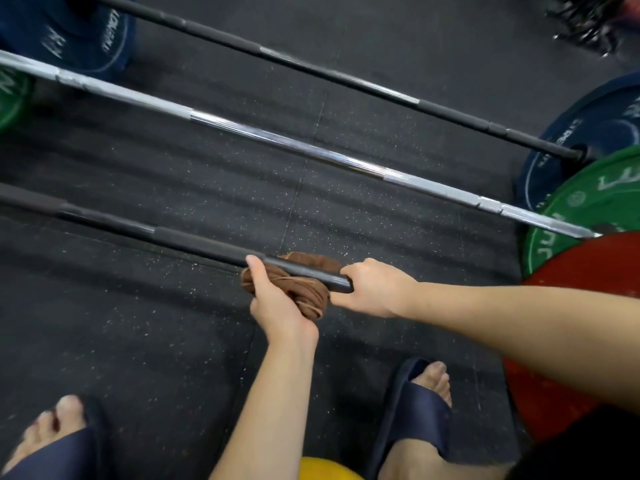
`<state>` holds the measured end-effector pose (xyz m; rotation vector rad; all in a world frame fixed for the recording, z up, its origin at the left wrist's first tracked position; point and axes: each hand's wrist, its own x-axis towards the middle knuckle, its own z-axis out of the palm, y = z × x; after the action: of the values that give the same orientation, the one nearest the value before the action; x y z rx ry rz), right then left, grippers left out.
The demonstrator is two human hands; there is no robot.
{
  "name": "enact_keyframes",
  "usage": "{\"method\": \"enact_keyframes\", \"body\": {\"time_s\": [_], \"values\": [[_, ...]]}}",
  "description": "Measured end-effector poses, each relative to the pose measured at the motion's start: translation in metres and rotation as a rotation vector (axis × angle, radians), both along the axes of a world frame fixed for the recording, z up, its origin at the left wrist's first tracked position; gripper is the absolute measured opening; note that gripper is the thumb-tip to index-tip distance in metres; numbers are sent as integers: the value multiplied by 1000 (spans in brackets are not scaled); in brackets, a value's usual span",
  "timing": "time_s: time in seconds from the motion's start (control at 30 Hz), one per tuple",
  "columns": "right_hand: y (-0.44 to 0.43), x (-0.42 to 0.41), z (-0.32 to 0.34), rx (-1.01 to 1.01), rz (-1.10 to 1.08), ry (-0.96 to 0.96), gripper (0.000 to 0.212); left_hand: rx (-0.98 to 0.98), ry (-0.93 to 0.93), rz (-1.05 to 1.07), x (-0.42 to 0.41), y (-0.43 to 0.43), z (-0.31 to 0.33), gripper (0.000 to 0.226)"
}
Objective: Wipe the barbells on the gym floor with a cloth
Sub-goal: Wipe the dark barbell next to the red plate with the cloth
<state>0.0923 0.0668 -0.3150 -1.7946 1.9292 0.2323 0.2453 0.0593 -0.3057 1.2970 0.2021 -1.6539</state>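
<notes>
Black rubber flooring point(173, 341) with small pale speckles covers the whole gym floor, and three barbells lie on it side by side, running diagonally from upper left to lower right.

Nearest to the camera are two feet in dark blue slides point(412, 410), and something yellow point(329, 471) shows at the bottom edge; what it is I cannot tell. Just beyond them lies the nearest black barbell point(145, 233). The left hand point(277, 303) is closed around a bunched brown cloth point(308, 292) and presses it against this bar, with the thumb lying over the top of the bar. The right hand point(377, 289) is wrapped around the same bar just beside the cloth, toward the red plate point(561, 323). It seems to steady the bar.

Further away lies the silver barbell point(277, 136), whose end meets a green plate point(588, 206). The farthest one is a second black barbell point(311, 69), which ends in a blue plate point(588, 133). Another blue plate point(86, 32) and green plate point(10, 95) are at the left.

In my judgement the work is at an early or middle stage: the cloth is on the first bar, roughly at its middle part. The frame does not show which parts are already clean. The other two bars have no cloth near them, so probably they remain to be wiped.
</notes>
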Motion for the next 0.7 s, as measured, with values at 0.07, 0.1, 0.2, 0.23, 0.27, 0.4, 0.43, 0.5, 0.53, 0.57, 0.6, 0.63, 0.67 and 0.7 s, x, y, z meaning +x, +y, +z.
{"method": "enact_keyframes", "body": {"time_s": [0.07,0.1,0.2,0.23,0.27,0.4,0.43,0.5,0.53,0.57,0.6,0.63,0.67,0.7], "values": [[1,0,1,1,-8,11,41,10,-1,32,1,-3,2,44],[1,0,2,0,-7,21,41,12,-17,45,2,-6,2,46],[3,0,3,0,-4,30,40,20,-110,89,13,-20,3,47],[3,0,3,2,-3,32,41,16,-125,110,20,-26,3,45],[3,0,2,5,0,36,42,11,-129,125,27,-32,4,44],[3,-1,1,1,1,32,44,-1,-177,120,36,-36,7,43],[3,-2,1,3,3,28,44,-3,-201,104,34,-32,7,42],[2,-1,0,9,3,12,44,-24,-237,67,27,-23,9,40],[2,-1,0,8,2,7,44,-36,-239,45,22,-19,9,38],[1,-1,0,5,-1,9,43,-40,-231,26,15,-14,8,38],[1,0,0,0,-3,14,43,-37,-224,5,8,-8,7,38],[1,0,1,-8,-6,20,43,-38,-221,-22,1,-1,4,39],[2,1,2,-16,-5,27,44,-38,-219,-49,-6,6,3,41],[2,1,2,-22,0,35,44,-34,-215,-70,-12,12,3,42]]}}
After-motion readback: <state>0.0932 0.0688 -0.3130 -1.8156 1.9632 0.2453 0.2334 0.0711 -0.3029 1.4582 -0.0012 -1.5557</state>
